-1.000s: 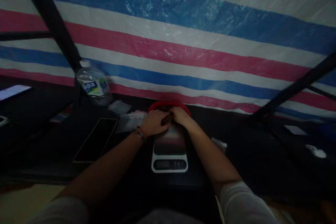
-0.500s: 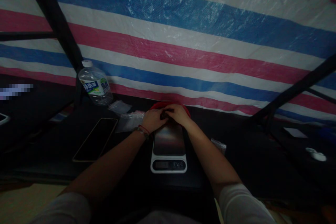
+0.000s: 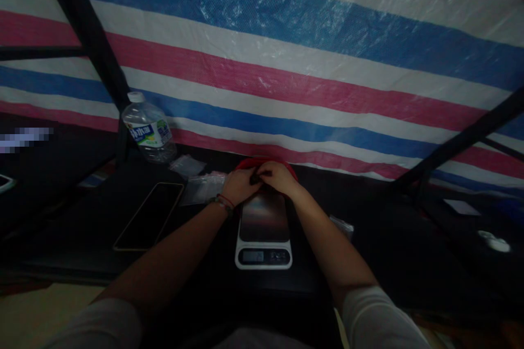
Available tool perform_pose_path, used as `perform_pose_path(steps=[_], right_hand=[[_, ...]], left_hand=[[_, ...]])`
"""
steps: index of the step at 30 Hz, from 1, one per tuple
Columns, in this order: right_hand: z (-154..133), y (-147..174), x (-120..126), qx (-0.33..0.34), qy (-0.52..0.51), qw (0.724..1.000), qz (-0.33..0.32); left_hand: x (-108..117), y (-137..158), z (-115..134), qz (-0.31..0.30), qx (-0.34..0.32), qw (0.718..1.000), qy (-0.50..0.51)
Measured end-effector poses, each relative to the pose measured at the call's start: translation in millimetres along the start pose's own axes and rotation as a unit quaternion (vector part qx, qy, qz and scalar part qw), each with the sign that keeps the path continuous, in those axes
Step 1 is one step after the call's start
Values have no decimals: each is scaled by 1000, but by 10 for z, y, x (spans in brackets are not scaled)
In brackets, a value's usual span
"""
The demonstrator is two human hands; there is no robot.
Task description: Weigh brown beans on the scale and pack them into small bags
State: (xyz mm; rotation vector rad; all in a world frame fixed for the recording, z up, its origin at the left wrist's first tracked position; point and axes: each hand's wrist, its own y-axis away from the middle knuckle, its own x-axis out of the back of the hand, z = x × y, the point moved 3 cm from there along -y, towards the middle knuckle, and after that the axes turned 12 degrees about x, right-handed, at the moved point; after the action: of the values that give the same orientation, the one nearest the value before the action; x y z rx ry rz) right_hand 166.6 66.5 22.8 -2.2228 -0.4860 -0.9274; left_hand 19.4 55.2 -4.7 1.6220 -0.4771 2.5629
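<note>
A white digital kitchen scale (image 3: 264, 221) lies in front of me, its small display (image 3: 252, 256) lit. Just past its far end sits a red dish or tray (image 3: 248, 163), mostly covered by my hands. My left hand (image 3: 241, 184) and my right hand (image 3: 279, 177) meet above it, fingers bent inward. Between the fingertips is something small and dark (image 3: 261, 175), too dim to name. Both hands appear closed around it. A bracelet and a red cord circle my left wrist.
Clear zip bags (image 3: 202, 190) and a phone (image 3: 149, 217) lie to the left, with a large plastic bottle (image 3: 149, 128) behind. Another small bag (image 3: 343, 226) is beside my right forearm. A striped plastic sheet (image 3: 286, 76) hangs behind the dark table, between black frame bars (image 3: 88, 27).
The scale's display is brighter now than before. My hands stay in nearly the same place, with only slight finger movement.
</note>
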Motion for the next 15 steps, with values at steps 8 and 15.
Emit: perform_pose_path(steps=[8,15], right_hand=[[92,13,-31,-8,-16,999,47],[84,13,10,-45,-14,997,56]], left_hand=[[-20,-3,-29,-5,19,1000,14],[7,2,-23,-5,12,1000,4]])
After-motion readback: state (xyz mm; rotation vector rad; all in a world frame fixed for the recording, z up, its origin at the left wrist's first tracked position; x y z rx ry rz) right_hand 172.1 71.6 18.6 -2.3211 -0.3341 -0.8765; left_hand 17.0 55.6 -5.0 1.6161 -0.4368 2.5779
